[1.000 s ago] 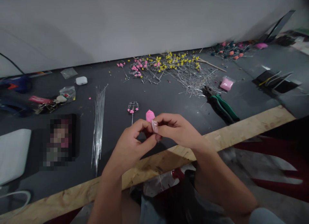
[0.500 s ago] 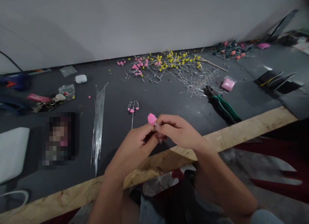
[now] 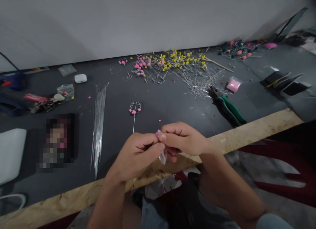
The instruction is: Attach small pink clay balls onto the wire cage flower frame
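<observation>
We hold a small clear plastic bag of pink beads [image 3: 161, 148] between our two hands, just above the pale wooden front edge [image 3: 247, 136] of the dark grey worktable [image 3: 172, 103]. Only a pink tip shows at the top, and a bit of clear plastic hangs below our fingers. Our left hand [image 3: 137, 155] is curled, thumb and forefinger pinched on the bag from the left. Our right hand [image 3: 185, 140] closes over it from the right, fingertips meeting the left thumb.

Just beyond our hands a single loose pink bead [image 3: 159, 120] lies on the tabletop. Left of it lies a small wire cage on a thin wire stem [image 3: 135, 108] with pink beads in it. Farther left a bundle of straight silver wires [image 3: 98, 120] runs toward the front edge. Toward the right side sit green-handled pliers [image 3: 228, 108], with a second small bag of pink beads [image 3: 232, 85] just behind them. Along the back edge spreads a tangled heap of wire stems tipped with pink and yellow beads [image 3: 177, 67]. Near the back left corner rests a white earbud case [image 3: 80, 78].
</observation>
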Tool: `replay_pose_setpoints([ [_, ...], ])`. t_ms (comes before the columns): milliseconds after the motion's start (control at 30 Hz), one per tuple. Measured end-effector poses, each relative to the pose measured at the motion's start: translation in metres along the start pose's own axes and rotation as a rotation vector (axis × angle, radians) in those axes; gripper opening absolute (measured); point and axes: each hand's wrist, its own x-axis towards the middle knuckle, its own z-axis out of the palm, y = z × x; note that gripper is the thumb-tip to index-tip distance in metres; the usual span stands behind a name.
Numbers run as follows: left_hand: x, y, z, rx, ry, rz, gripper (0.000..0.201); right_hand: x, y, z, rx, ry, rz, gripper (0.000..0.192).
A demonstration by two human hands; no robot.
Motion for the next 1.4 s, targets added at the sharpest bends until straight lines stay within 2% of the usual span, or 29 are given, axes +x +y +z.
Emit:
replay_pose_setpoints([
  [100, -0.002, -0.005, 0.003, -0.112, 0.021, -0.032, 0.029, -0.002, 0.004, 0.002, 0.070, -0.019, -0.022, 0.030],
  [233, -0.003, -0.016, 0.007, -0.262, 0.190, -0.040, 0.034, -0.005, 0.010, 0.005, 0.151, 0.016, -0.100, 0.030],
  [333, -0.002, -0.018, 0.011, -0.188, 0.270, 0.001, 0.036, -0.007, 0.011, 0.002, 0.124, 0.045, -0.098, 0.032],
  [400, 0.000, -0.016, 0.014, -0.093, 0.349, 0.101, 0.027, -0.008, 0.011, -0.003, 0.124, 0.067, -0.086, 0.035],
  [433, 0.002, -0.016, 0.015, -0.045, 0.371, 0.147, 0.036, -0.009, 0.010, -0.005, 0.128, 0.084, -0.093, 0.036],
  [500, 0.005, -0.015, 0.016, 0.042, 0.343, 0.191, 0.076, -0.009, 0.009, -0.009, 0.135, 0.113, -0.133, 0.037],
  [533, 0.007, -0.015, 0.016, 0.076, 0.300, 0.183, 0.084, -0.008, 0.009, -0.011, 0.133, 0.123, -0.160, 0.037],
  [600, 0.009, -0.015, 0.016, 0.121, 0.228, 0.162, 0.070, -0.007, 0.007, -0.013, 0.105, 0.161, -0.205, 0.033],
  [700, 0.011, -0.016, 0.015, 0.208, 0.305, 0.178, 0.046, -0.005, 0.005, -0.016, 0.014, 0.299, -0.262, 0.021],
  [800, 0.012, -0.017, 0.015, 0.324, 0.413, 0.146, 0.052, -0.004, 0.004, -0.021, -0.080, 0.344, -0.299, 0.017],
  [900, 0.012, -0.020, 0.014, 0.390, 0.439, 0.112, 0.065, -0.004, 0.005, -0.025, -0.203, 0.317, -0.264, 0.009],
  [1000, 0.012, -0.022, 0.012, 0.460, 0.453, 0.084, 0.068, -0.004, 0.005, -0.027, -0.297, 0.313, -0.209, 0.011],
  [1167, 0.009, -0.024, 0.010, 0.534, 0.426, 0.035, 0.072, 0.000, 0.007, -0.023, -0.277, 0.261, -0.164, 0.016],
  [1400, 0.007, -0.023, 0.008, 0.557, 0.375, -0.022, 0.063, 0.004, 0.012, -0.013, -0.222, 0.285, -0.093, 0.020],
])
